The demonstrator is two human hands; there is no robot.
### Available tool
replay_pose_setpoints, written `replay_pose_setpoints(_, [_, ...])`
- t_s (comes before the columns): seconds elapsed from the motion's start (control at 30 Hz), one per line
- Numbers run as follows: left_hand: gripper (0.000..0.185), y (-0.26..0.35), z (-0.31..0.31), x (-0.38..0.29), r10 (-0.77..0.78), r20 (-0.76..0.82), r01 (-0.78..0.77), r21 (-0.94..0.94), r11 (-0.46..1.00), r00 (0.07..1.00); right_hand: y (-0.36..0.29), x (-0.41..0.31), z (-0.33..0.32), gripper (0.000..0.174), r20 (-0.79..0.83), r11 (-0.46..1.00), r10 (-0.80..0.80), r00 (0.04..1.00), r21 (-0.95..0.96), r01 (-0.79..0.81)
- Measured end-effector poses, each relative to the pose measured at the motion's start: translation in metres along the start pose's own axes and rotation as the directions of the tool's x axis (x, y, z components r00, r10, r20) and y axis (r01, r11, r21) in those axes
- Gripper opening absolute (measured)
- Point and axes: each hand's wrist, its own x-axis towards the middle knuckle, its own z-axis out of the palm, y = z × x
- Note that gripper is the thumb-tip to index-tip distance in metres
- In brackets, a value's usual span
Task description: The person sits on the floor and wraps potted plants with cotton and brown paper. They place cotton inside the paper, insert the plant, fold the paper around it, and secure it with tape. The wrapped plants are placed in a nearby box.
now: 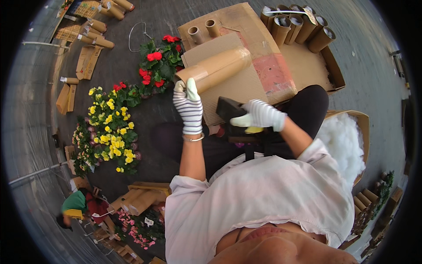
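Note:
My left hand [189, 107], in a striped knit glove with pale fingertips, grips the near left end of a brown paper or cardboard sleeve [219, 67]. Clear tape shines along the sleeve, which lies slantwise on a corrugated cardboard sheet [237, 87]. That sheet rests on a large carton [268, 43] in front of me. Right of the sleeve's near end, my right hand [258, 115], gloved alike, holds a black blocky tool [227, 108]. The tool is blurred and partly behind my fingers, so its kind is unclear. Something yellow shows under that hand.
Two short cardboard cores [196, 34] stand on the carton. Beyond it, a shallow box [306, 67] holds several upright tubes [295, 29]. White fibre stuffing [341, 145] fills a box at my right. Red [160, 62] and yellow [113, 132] flowering plants are at left. Another person [77, 204] bends, lower left.

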Motion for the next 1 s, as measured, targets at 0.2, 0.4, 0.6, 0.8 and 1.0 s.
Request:
replay_pose_setpoints(0.2, [0.033, 0.048, -0.035, 0.042, 0.541, 0.418, -0.677, 0.333, 0.656, 0.73, 0.089, -0.018, -0.041, 0.057, -0.515, 0.836, 0.12, 0.849, 0.514, 0.194])
replay_pose_setpoints(0.4, [0.034, 0.05, 0.036, -0.002, 0.661, 0.298, -0.72, 0.385, 0.577, 0.689, 0.196, 0.047, -0.01, 0.05, -0.438, 0.814, 0.237, 0.867, -0.397, -0.423])
replay_pose_setpoints(0.6, [0.031, 0.053, 0.057, -0.02, 0.684, 0.329, -0.758, 0.337, 0.559, 0.651, 0.119, -0.004, -0.045, 0.086, -0.723, 0.881, -0.325, 0.61, 0.002, 0.473])
replay_pose_setpoints(0.8, [0.042, 0.069, 0.093, -0.024, 0.707, 0.218, -0.737, 0.272, 0.618, 0.673, 0.088, -0.026, -0.114, 0.028, -0.642, 0.918, -0.344, 0.685, -0.077, 0.389])
replay_pose_setpoints(1.0, [0.053, -0.012, 0.071, -0.004, 0.48, 0.418, -0.628, 0.377, 0.681, 0.771, 0.209, -0.072, -0.187, 0.022, -0.968, 0.884, -0.092, 0.236, 0.029, 0.466])
